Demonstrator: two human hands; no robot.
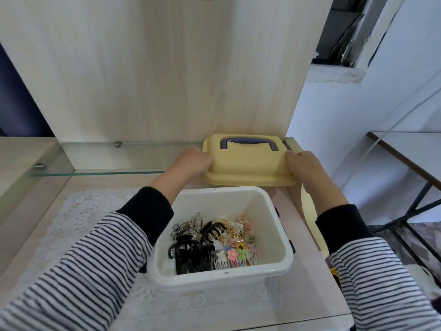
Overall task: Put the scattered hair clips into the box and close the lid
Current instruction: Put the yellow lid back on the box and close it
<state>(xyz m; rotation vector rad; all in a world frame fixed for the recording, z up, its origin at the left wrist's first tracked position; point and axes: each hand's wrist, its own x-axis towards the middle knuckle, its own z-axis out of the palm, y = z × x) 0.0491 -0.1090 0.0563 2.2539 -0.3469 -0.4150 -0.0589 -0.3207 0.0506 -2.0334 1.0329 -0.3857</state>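
While the left hand [193,161] curls its fingers round 1 end of the yellow lid [248,167] and the right hand [304,163] grips the other, the open white box [222,280] sits just behind both wrists, toward the person, with hair clips [207,242] heaped inside, on a lace mat [71,211].
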